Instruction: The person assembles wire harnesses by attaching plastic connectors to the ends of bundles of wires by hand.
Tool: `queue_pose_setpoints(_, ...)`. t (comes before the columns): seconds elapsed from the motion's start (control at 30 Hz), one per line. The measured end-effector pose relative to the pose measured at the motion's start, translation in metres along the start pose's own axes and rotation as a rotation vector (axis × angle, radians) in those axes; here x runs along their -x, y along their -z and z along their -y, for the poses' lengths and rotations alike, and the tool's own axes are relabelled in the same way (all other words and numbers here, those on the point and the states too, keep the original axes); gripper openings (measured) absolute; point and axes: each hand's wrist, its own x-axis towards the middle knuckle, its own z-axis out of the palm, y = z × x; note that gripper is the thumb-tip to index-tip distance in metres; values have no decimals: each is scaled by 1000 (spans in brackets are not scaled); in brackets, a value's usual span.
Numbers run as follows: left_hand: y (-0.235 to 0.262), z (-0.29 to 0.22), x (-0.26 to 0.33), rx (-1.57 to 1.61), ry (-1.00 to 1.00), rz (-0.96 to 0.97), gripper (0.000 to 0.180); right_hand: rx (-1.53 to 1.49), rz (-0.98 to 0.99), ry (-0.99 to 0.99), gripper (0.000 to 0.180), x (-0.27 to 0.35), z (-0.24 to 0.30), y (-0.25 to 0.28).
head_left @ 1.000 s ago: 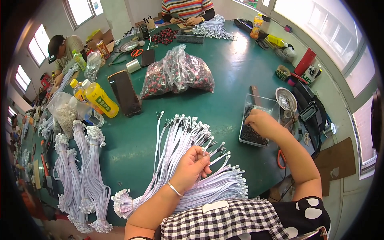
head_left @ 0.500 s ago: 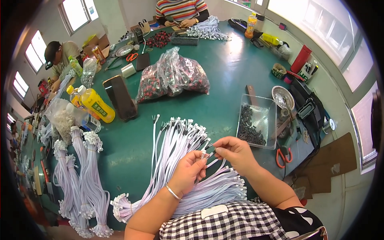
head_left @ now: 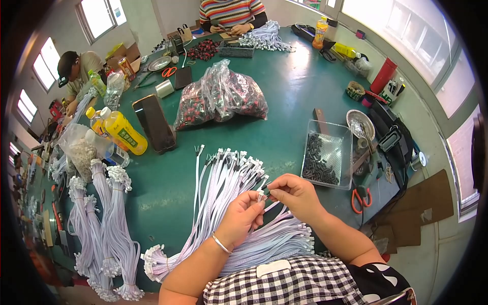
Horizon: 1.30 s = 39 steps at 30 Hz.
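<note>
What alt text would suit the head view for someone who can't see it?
Both hands, left hand and right hand, pinch a white connector together above a fan of white cables on a green table. A clear tray of dark parts sits right.

White cable [head_left: 260, 195] (plug end up) above loose bundle [head_left: 229, 203].

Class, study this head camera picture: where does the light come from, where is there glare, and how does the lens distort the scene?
Head view: daylight enters through the windows; glare whitens the green table near its far end; fisheye bends the table's edge and blackens the corners; the hands, left hand and right hand, look sharp.
</note>
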Motion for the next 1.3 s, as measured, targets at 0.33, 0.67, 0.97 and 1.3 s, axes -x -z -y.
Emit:
queue_pose_setpoints(0.33, 0, 0, 1, 31, -14, 13, 11, -60, -9, 13, 12, 2, -3, -1)
queue_pose_setpoints(0.67, 0, 0, 1, 45, -12, 12, 13, -33, 32, 56, 11, 2, -2, 0)
queue_pose_setpoints(0.97, -5, -3, 2, -110, -53, -54, 11, 247, 83, 167, 12, -3, 8, 7)
queue_pose_setpoints(1.3, 1, -8, 1, -361, -49, 80, 32, -19, 202, -67, 48, -7, 10, 19)
